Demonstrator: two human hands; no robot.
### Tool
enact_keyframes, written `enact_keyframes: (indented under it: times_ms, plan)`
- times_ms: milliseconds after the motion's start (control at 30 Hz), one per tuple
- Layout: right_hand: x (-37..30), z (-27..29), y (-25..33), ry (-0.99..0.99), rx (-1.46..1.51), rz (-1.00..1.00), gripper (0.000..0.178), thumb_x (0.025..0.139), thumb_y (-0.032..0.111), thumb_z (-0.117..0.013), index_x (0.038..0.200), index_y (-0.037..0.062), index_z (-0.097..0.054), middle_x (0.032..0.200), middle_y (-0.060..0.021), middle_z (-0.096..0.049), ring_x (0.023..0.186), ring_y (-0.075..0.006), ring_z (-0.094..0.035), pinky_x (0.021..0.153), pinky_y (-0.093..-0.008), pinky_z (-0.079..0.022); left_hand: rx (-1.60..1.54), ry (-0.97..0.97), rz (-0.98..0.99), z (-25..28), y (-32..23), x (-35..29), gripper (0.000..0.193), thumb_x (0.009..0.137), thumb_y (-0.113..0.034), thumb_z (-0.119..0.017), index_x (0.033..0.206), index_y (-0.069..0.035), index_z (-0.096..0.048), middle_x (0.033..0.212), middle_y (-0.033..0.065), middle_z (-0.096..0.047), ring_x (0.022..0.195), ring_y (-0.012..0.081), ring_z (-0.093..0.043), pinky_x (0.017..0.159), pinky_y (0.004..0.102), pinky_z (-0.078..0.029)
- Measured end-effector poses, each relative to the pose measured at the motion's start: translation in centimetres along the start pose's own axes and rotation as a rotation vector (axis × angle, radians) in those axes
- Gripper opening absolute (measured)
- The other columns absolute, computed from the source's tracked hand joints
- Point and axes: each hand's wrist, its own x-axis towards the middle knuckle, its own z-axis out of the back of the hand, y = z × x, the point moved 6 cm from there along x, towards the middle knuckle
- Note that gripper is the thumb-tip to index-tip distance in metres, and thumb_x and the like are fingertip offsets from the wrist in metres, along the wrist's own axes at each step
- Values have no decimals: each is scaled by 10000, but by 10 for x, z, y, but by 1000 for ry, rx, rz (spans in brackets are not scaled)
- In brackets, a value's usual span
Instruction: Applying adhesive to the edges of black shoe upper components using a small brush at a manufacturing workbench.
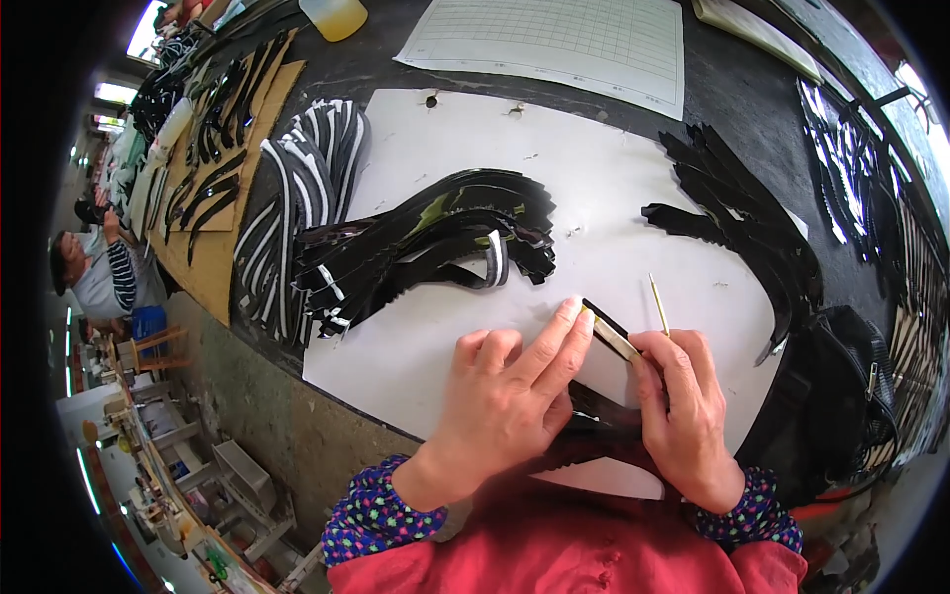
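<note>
Black-and-cream strip (pixel 612 333) over white board (pixel 455 139), seemingly not done. Pinched in right hand (pixel 685 416), with thin stick (pixel 659 305); fingers of left hand (pixel 510 401) together at far end, hard to tell if pinching. Left black pile (pixel 445 213), right black pile (pixel 742 208): done or waiting, cannot tell.

We see glossy black strips (pixel 465 198), a bundle (pixel 317 163) striped grey and white, and a white sheet (pixel 455 129). The slim piece (pixel 614 336) shows cream edged with black, the stick (pixel 658 300) pale yellow. We note a red garment (pixel 584 549) and dark blue cuffs (pixel 381 513) speckled pink and green.
</note>
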Motion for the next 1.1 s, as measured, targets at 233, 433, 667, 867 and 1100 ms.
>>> enact_keyframes:
  times_ms: [233,433,667,867,1100]
  plan:
    - [-5,5,0,5,-37,-15,289,889,-113,-622,1161,-20,-593,994,-168,-552,840,-323,-600,708,-402,-515,5,10,0,-2,1,-2,634,805,-153,-652,1433,-217,-588,1478,-61,-547,916,176,-455,888,327,-401]
    - [-5,5,-2,8,-42,-39,272,890,-112,-615,1144,-17,-602,992,-163,-552,833,-320,-602,702,-395,-513,-10,25,6,0,-2,-1,650,810,-143,-651,1444,-271,-584,1478,-52,-541,918,180,-456,901,336,-398]
    - [-3,4,-2,0,-57,-82,239,907,-83,-615,1131,0,-622,987,-159,-559,803,-317,-610,693,-394,-513,-45,35,8,1,1,1,649,797,-133,-656,1413,-333,-620,1483,-56,-538,912,173,-441,907,328,-377]
    - [-2,1,2,45,-88,-43,165,934,-71,-609,1091,-29,-641,997,-173,-600,840,-322,-622,730,-391,-507,-118,-48,51,-5,2,-10,609,817,-185,-681,1416,-247,-590,1479,0,-511,973,196,-484,921,384,-398]
    - [-15,3,-62,114,-174,22,281,1054,193,-555,1231,-13,-628,1103,-102,-621,973,-201,-609,814,-318,-477,-100,-142,17,-38,-6,-4,451,906,-330,-599,1336,-201,-645,1457,87,-555,1245,272,-481,1024,441,-361]
